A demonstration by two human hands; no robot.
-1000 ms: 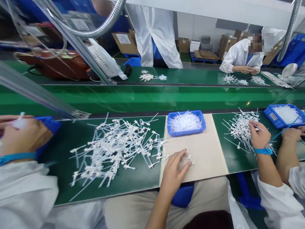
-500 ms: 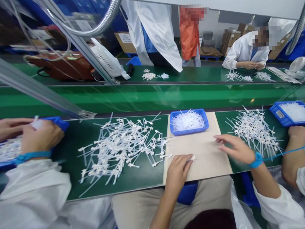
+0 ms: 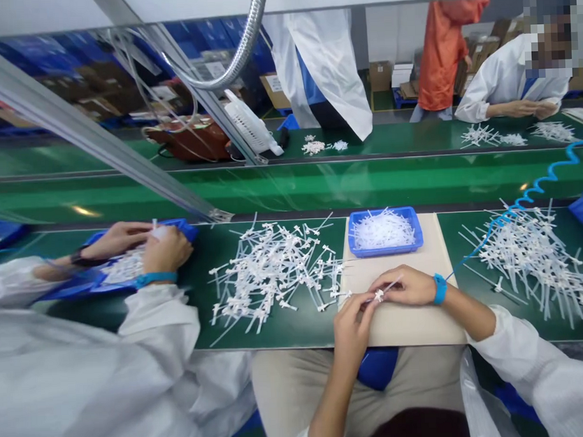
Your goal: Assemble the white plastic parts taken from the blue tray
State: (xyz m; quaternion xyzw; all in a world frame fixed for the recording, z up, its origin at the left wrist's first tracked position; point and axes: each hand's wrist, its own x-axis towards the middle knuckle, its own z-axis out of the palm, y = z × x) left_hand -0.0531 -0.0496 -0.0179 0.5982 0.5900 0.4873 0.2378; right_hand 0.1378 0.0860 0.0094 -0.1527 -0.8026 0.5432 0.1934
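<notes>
My left hand (image 3: pixel 356 319) is closed in a pinch at a small white plastic piece (image 3: pixel 379 296) with a thin pale strip sticking out of it. My right hand (image 3: pixel 408 286), a blue strap round its wrist, meets it from the right with bent fingers on the same piece. Both hands are over the front of a beige board (image 3: pixel 410 323). Behind them stands a blue tray (image 3: pixel 386 249) full of small translucent white pieces. Left of the board lies a loose pile of white pieces with strips (image 3: pixel 269 270).
Another pile of white strip pieces (image 3: pixel 532 255) lies to the right, under a coiled blue cord (image 3: pixel 525 201). At left a co-worker's hands (image 3: pixel 171 248) work over a blue tray (image 3: pixel 93 286). A slanting metal post (image 3: pixel 141 166) rises behind them. More people are across the bench.
My right hand has come in from the right of the board to meet my left hand at the small white piece. The view has swung left.
</notes>
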